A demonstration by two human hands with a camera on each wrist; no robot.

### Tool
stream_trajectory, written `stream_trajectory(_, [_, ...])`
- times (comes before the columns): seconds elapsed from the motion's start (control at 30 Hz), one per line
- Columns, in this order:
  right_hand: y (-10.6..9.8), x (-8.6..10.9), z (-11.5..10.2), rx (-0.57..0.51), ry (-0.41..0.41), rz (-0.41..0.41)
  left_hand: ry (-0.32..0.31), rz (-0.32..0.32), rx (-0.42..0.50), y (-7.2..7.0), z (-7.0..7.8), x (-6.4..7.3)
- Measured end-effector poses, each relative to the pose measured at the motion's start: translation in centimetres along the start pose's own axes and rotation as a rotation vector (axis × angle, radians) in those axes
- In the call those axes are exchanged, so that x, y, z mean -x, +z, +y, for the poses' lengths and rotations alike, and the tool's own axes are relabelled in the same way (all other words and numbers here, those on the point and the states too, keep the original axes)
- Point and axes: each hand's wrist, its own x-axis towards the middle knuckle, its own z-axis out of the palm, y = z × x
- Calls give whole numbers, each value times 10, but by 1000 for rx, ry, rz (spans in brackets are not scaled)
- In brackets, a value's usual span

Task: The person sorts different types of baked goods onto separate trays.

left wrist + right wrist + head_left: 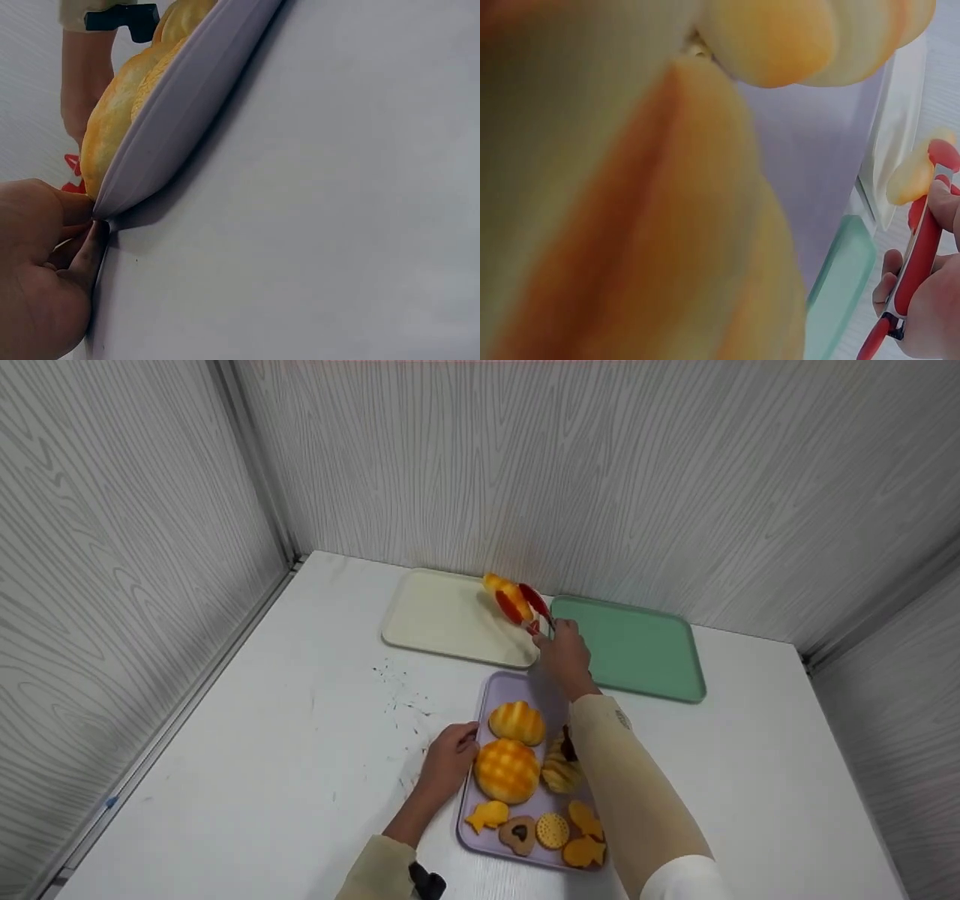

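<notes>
My right hand grips red-headed tongs, reaching over the right end of the cream tray. Between the tong heads sits a golden, ridged toy bread roll; the right wrist view also shows this bread roll against the tongs. My left hand pinches the left rim of the lilac tray, thumb below and fingers above in the left wrist view. On that tray lie a ridged roll, a round checked bun and a twisted pastry, partly hidden by my right arm.
Right of the cream tray lies a green tray. Several toy biscuits, among them a heart-shaped one and a round one, fill the near end of the lilac tray. Pale wood-grain panels stand behind and beside the white table.
</notes>
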Motion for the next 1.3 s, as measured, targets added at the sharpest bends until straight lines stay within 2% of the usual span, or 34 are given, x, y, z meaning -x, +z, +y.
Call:
stream_trajectory(0.2, [1, 0, -7, 54, 13, -37, -9, -1, 16, 0, 0, 0])
stream_trajectory(0.4, [2, 0, -14, 104, 31, -38, -8, -4, 35, -1, 0, 0])
stream_trajectory(0.53, [2, -3, -11, 121, 45, -41, -7, -3, 27, 0, -1, 0])
stream_trajectory(0.63, [-1, -3, -9, 95, 54, -33, -4, 1, 21, 1, -1, 0])
stream_trajectory(0.77, [-13, 4, -10, 54, 17, -13, -2, 7, 24, 1, -1, 0])
stream_trajectory(1.0, [-46, 22, -11, 16, -53, -9, -39, 6, 30, 1, 0, -1])
stream_trajectory(1.3, [-75, 60, 7, -53, -116, 17, -32, -3, 25, 1, 0, -2])
